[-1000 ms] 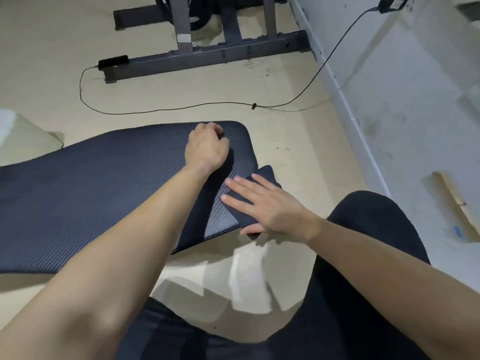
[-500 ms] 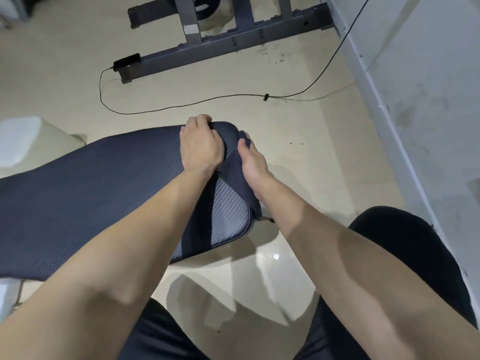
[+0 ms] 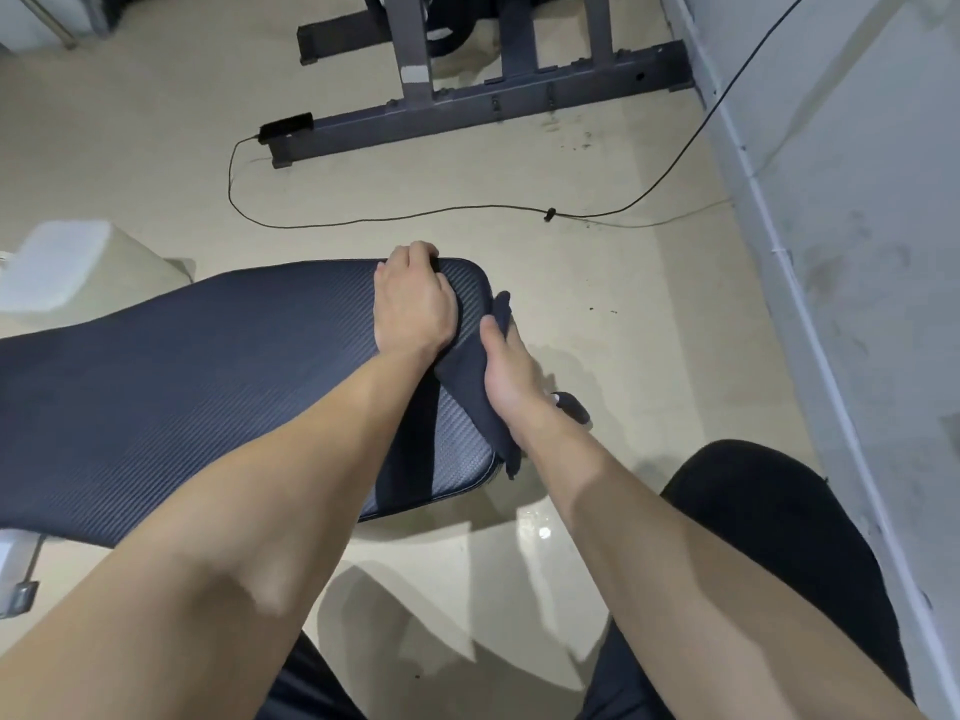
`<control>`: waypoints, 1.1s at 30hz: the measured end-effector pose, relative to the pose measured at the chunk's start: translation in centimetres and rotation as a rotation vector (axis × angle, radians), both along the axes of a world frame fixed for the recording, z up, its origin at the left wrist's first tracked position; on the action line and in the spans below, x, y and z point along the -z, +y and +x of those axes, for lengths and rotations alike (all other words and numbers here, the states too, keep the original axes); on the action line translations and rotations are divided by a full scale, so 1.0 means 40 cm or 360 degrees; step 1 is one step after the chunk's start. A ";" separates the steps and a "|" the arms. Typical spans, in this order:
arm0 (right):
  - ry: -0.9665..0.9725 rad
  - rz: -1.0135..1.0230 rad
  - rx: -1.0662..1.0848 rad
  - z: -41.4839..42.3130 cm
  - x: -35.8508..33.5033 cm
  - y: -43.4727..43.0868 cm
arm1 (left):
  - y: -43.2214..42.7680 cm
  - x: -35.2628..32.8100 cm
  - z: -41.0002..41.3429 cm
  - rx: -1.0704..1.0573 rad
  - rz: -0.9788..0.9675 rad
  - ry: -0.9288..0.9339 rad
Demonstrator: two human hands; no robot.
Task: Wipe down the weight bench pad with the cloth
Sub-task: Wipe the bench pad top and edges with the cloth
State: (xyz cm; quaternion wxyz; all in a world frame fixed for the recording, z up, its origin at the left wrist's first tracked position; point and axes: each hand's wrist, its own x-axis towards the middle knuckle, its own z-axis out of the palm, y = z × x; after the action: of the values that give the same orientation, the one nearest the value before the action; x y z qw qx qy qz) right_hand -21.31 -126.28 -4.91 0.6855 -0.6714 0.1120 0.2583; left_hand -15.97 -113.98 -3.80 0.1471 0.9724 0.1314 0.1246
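Note:
The dark blue ribbed bench pad [image 3: 208, 381] runs from the left edge to the middle of the head view. My left hand [image 3: 410, 304] lies on its right end, with the fingers curled over the far edge. A dark cloth [image 3: 465, 379] drapes over the pad's right end edge. My right hand [image 3: 506, 376] holds the cloth against that edge, thumb on top; its fingers are hidden down the side. The two hands sit close together, with the cloth between them.
A grey steel rack base [image 3: 467, 106] stands on the beige floor beyond the pad, with a black cable [image 3: 415, 218] looping in front of it. A white wall [image 3: 857, 252] runs along the right. A pale block [image 3: 57, 267] sits at the left, my black-clad knee [image 3: 753, 511] at the lower right.
My right hand left the pad's top near corner, where it lay flat on the cloth, and carried the cloth onto the right end edge. My left hand stayed on the far edge.

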 end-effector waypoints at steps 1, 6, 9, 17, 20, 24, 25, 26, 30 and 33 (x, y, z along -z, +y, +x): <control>-0.0025 -0.0058 -0.0010 -0.031 -0.009 -0.009 | -0.002 -0.004 -0.002 -0.0003 -0.0027 0.0021; -0.0167 -0.0109 0.0075 -0.151 0.018 0.002 | 0.008 -0.015 0.000 0.0029 -0.0127 0.0089; -0.0156 -0.0173 0.0104 -0.141 0.030 0.015 | 0.025 -0.021 0.004 0.0040 -0.0164 0.0146; -0.0311 -0.0653 -0.0056 0.100 0.021 0.074 | 0.120 -0.065 0.018 0.0161 -0.0296 0.0322; -0.0475 -0.0905 -0.0243 0.192 -0.007 0.096 | 0.162 -0.060 -0.027 0.0083 -0.0431 0.0135; -0.0684 -0.1391 -0.0768 0.296 -0.051 0.159 | 0.254 -0.033 -0.111 -0.0150 -0.0276 -0.0045; -0.0740 -0.1505 -0.0905 0.309 -0.062 0.193 | 0.286 -0.029 -0.127 -0.0210 -0.0253 -0.0044; -0.0800 -0.1600 -0.1009 0.314 -0.072 0.229 | 0.316 -0.027 -0.140 -0.0265 -0.0232 -0.0030; -0.1061 -0.1762 -0.1158 0.302 -0.078 0.380 | 0.408 -0.019 -0.180 -0.0397 -0.0172 0.0007; -0.1228 -0.1815 -0.1168 0.281 -0.070 0.488 | 0.452 -0.002 -0.199 -0.0456 -0.0093 -0.0011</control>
State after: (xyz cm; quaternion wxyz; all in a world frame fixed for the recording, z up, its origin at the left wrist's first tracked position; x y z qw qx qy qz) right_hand -10.06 -106.76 -2.12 0.0956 -0.9566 -0.2482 0.1194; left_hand -23.94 -95.91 -3.74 0.1567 0.9385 0.2720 0.1437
